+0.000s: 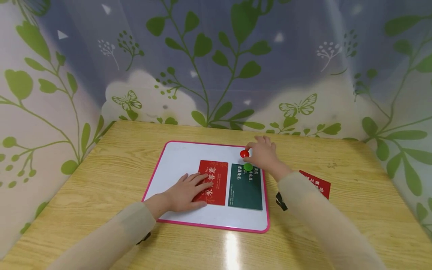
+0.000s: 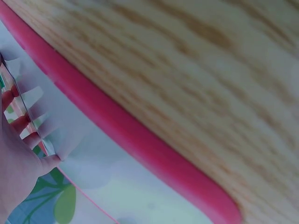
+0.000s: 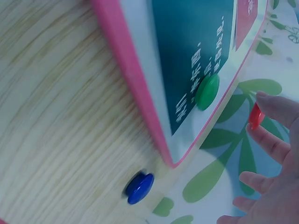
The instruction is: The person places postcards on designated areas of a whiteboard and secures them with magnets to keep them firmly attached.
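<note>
the red card (image 1: 213, 182) bears large white characters "永善意"; the green card's (image 1: 245, 188) white lines are too small to read.

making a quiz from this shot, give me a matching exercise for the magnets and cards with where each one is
Things:
1. red magnet
2. green magnet
3. blue magnet
4. red card

Places:
A. on the dark green card
B. on the wooden table, off the whiteboard
C. under the left hand
D. pinched in the right hand

Pairs: 1-D, 2-A, 3-B, 4-C

Three cards (image 1: 213, 182); three magnets (image 1: 248, 167); one whiteboard (image 1: 179, 159).
</note>
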The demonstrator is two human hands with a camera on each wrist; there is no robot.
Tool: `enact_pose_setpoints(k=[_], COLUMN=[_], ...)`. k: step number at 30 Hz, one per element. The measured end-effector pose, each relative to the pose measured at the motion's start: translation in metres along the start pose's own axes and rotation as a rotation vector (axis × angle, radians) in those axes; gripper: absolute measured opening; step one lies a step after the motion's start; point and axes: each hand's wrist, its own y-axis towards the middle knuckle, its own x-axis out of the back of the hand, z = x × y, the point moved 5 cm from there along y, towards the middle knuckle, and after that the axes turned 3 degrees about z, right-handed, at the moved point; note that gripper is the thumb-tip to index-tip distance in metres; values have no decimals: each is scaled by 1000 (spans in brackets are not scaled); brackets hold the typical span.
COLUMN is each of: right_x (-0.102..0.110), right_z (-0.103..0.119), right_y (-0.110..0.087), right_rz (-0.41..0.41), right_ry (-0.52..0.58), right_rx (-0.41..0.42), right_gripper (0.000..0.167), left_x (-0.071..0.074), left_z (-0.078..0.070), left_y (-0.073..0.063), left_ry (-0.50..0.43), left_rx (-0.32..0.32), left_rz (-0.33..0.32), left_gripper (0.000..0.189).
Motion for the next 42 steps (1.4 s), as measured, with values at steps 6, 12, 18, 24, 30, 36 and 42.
enact_pose_setpoints(k=[6, 12, 18, 24, 30, 36, 42], right_x=[-5, -13, -23, -35, -44, -48, -53], right_z=[13, 28, 43, 55, 63, 69, 72], right_y=[3, 6, 13, 19, 23, 26, 27], right_rz=[-3, 2, 2, 43, 54, 54, 66], right_ry=[-22, -7, 4, 29, 29, 32, 46], right_rx=[13, 38, 63, 58, 61, 65, 61], right_gripper=[38, 37, 33, 33, 36, 34, 32], left_x=[0, 0, -1, -4, -4, -3, -5], left_z=[0, 1, 2, 2, 2, 2, 3], left_y=[0, 1, 1, 1, -1, -2, -2], left_ry=[-2, -1, 8, 39, 55, 55, 49], left_rx=[1, 4, 5, -2, -5, -10, -10], left_rz=[1, 9, 5, 27, 47, 40, 40], left_gripper=[68, 69, 69, 70, 70, 69, 69])
